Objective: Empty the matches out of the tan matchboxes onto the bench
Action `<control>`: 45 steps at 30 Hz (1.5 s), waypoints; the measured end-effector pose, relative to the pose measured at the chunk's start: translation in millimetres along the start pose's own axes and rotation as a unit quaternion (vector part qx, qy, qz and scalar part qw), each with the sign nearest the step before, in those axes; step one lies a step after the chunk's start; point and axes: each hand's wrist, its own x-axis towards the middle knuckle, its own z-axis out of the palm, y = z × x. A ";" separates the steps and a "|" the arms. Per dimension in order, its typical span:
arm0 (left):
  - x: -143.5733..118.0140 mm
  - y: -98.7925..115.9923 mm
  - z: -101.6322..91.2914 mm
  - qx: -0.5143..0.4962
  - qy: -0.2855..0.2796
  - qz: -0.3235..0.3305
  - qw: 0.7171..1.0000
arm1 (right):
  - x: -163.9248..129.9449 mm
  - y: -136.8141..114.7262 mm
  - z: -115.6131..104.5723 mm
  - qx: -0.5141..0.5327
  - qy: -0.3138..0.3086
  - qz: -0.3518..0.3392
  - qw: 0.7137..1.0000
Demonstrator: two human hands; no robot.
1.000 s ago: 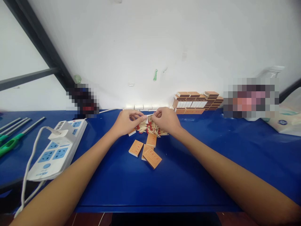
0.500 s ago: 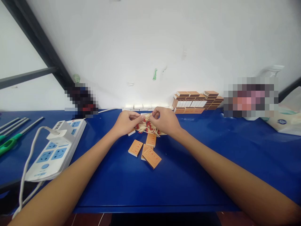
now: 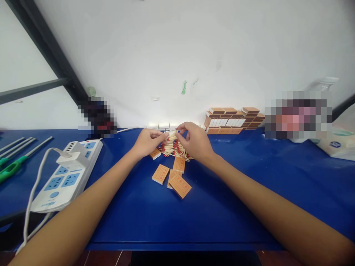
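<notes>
Near the surface's (image 3: 155,218) far edge, both hands, left (image 3: 146,142) and right (image 3: 194,142), pinch a small matchbox tray (image 3: 171,134) above loose matches (image 3: 173,149).

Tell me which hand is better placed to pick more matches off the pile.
Probably the right hand: it hovers directly over the match pile, fingers loosely curled. The left hand pinches a small tray of matches.

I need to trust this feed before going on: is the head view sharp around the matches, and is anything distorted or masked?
Head view: light is even, with only soft shadows on the blue table. The pile of matches between the left hand and the right hand is small and slightly soft. Wide-angle lens bends the table edge. Two areas by the wall are pixelated. No strong glare.
</notes>
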 end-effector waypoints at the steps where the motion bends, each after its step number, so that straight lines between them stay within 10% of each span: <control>1: 0.0 -0.2 0.1 0.001 -0.001 -0.002 1.000 | -0.5 -1.0 -0.4 -0.003 0.003 -0.007 1.000; 45: 3.0 -11.7 -0.9 0.087 -0.018 0.068 0.994 | -7.3 1.8 -0.1 -0.120 -0.122 -0.120 0.978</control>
